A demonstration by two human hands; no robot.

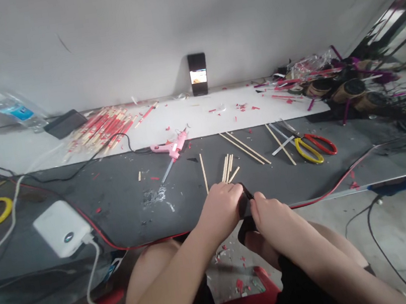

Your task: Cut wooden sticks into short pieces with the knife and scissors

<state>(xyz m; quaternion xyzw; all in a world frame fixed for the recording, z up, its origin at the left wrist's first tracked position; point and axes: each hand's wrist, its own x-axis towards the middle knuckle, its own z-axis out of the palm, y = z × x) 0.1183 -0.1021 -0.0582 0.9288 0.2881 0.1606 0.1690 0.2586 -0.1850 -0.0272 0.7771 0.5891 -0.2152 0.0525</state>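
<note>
My left hand [220,209] and my right hand [275,218] meet at the table's front edge, fingers curled. Both grip a black strip [246,192], which bends between them; I cannot make out its material. Its lower part hangs over my lap. Just beyond my left hand lie several short wooden sticks [224,169] and one longer wooden stick [203,172]. A pink glue gun [172,149], its glue stick pointing toward me, rests to the left. To the right are scissors [311,148] with one yellow and one red handle, beside crossed sticks [281,144].
A phone [198,74] leans upright against the wall. Red-wrapped sticks [104,128] are piled back left near a bottle [9,107]. A white power bank [62,229] with a cable sits front left. Dark bundles and wires [354,91] crowd the right. A red cord [331,194] follows the front edge.
</note>
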